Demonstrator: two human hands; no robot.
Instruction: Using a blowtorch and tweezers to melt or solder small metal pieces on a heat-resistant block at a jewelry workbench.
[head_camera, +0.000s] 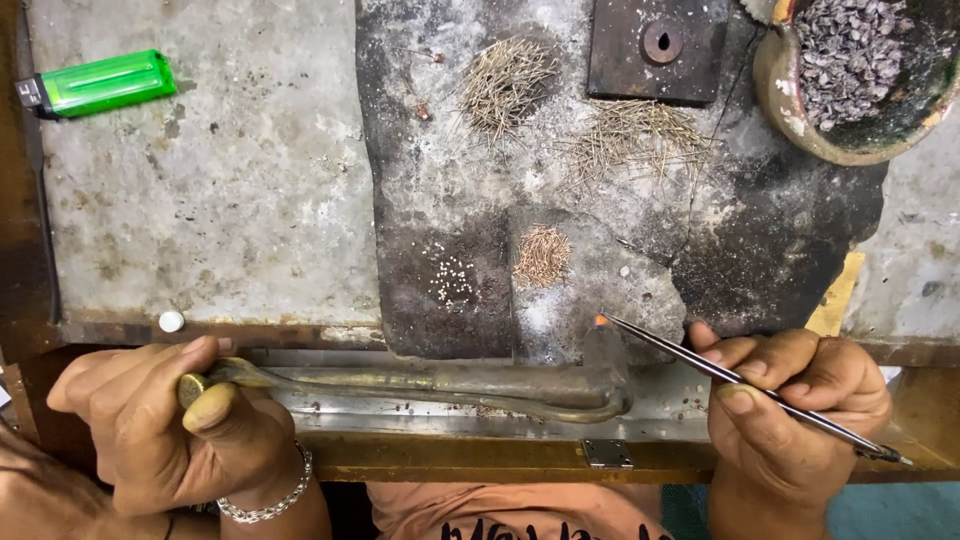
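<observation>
Fingers of the right hand (790, 400) pinched tweezers (740, 380) heating a glowing bit (601, 320) beside the charred block (560, 200), left hand (170, 420) gripping the blowpipe (430, 385); steadiness seemed needed next.

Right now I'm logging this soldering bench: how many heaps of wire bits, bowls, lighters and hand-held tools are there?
Heaps of wire bits: 3
Bowls: 1
Lighters: 1
Hand-held tools: 2, torch pipe in left hand, tweezers in right hand
Total: 7

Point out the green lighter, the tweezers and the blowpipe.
green lighter (105, 82), head view, middle of its plastic body
tweezers (735, 378), head view, shaft near the right hand
blowpipe (440, 382), head view, mid tube
</observation>
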